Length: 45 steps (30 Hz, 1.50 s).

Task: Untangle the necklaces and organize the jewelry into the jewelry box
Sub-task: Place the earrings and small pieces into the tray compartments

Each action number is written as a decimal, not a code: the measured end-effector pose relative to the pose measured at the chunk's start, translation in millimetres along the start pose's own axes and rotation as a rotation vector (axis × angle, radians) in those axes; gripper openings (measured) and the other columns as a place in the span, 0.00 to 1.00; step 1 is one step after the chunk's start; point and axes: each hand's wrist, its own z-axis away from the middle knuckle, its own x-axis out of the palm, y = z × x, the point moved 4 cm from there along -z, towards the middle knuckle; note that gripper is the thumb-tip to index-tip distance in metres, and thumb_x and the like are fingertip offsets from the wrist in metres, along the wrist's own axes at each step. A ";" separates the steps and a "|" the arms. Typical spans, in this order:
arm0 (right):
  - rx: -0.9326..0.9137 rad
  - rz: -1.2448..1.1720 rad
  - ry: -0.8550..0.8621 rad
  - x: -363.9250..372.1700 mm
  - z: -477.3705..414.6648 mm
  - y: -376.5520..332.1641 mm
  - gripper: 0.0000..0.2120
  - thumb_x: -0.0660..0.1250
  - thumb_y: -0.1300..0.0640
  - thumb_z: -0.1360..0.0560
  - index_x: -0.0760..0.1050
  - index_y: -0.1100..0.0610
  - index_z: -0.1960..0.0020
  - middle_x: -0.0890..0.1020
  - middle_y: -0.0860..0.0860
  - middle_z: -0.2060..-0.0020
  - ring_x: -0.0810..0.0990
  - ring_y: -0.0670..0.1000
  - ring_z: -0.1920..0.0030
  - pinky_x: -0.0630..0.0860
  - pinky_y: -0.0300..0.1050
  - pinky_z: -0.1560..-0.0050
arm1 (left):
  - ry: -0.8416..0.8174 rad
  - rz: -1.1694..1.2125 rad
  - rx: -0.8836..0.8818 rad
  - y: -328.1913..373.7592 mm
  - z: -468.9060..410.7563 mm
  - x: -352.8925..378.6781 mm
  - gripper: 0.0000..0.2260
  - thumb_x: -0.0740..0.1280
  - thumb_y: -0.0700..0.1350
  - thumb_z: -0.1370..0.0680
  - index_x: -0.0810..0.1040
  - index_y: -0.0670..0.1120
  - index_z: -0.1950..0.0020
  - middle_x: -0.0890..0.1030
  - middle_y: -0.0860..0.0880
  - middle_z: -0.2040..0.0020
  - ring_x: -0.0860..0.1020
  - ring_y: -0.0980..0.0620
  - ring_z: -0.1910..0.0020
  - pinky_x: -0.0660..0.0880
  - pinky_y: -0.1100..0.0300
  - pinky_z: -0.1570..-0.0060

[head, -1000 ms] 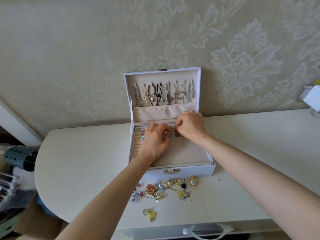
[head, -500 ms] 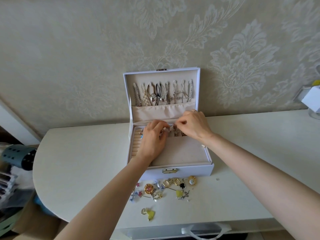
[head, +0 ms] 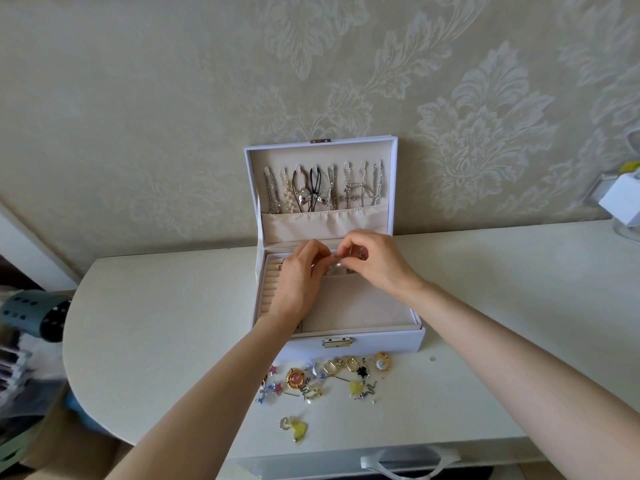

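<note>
Jewelry box [head: 363,344], white with a small metal latch [head: 337,342] on its front, stands open on a white table [head: 156,323] with its lid upright against the patterned wallpaper [head: 138,98]. Necklaces [head: 322,188] hang in a row from hooks inside the lid, their lower ends tucked into a cream cloth pocket [head: 325,225]. The top tray has ridged ring rolls [head: 268,292] along its left side and a wide bare compartment [head: 356,306] beside them.

Both hands are over the back of the tray. The left hand [head: 298,278] and the right hand [head: 377,265] have their fingers curled, and the fingertips meet to pinch a small shiny piece [head: 337,261] between them; it is too blurred to tell what it is.

Loose jewelry lies on the table just in front of the box: a round gold brooch [head: 295,378] with a pink middle, gold hoops [head: 343,365], an oval gold piece [head: 382,362] with a pale stone, and small star charms [head: 275,388]. A yellow charm [head: 299,429] lies apart, nearer the table edge.

A white carton [head: 620,206] sits at the far right, and a dark object with holes [head: 34,313] is off the left end.
</note>
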 end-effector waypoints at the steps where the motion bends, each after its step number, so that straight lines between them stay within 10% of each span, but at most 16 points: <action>1: 0.007 -0.003 0.008 -0.6 0.2 0.7 0.09 0.71 0.70 0.33 0.78 0.57 0.61 0.78 0.45 0.66 0.74 0.42 0.66 0.69 0.31 0.62 | -0.002 0.000 0.014 -0.4 -0.1 0.6 0.02 0.68 0.38 0.25 0.77 0.40 0.56 0.78 0.46 0.60 0.76 0.49 0.63 0.72 0.59 0.62; 8: 0.054 -0.049 0.051 -2.9 2.8 5.6 0.08 0.71 0.70 0.32 0.78 0.60 0.57 0.79 0.50 0.64 0.75 0.45 0.65 0.72 0.31 0.61 | -0.036 0.014 0.023 0.1 0.6 4.9 0.04 0.69 0.34 0.26 0.78 0.38 0.52 0.80 0.45 0.57 0.77 0.52 0.60 0.68 0.77 0.60; 16: -0.044 0.212 0.096 -9.0 -3.5 11.6 0.03 0.74 0.62 0.33 0.82 0.56 0.62 0.75 0.44 0.65 0.74 0.47 0.62 0.70 0.40 0.57 | -0.070 -0.005 0.061 1.9 -5.0 5.7 0.02 0.68 0.34 0.26 0.76 0.38 0.55 0.81 0.44 0.60 0.78 0.47 0.63 0.72 0.57 0.62; 45: -0.022 0.407 0.009 -16.0 6.8 27.0 0.04 0.76 0.61 0.36 0.81 0.56 0.65 0.78 0.48 0.63 0.73 0.51 0.58 0.72 0.49 0.56 | -0.042 -0.303 0.104 -0.1 -17.9 16.3 0.03 0.71 0.44 0.27 0.80 0.46 0.55 0.83 0.53 0.60 0.75 0.48 0.54 0.58 0.58 0.56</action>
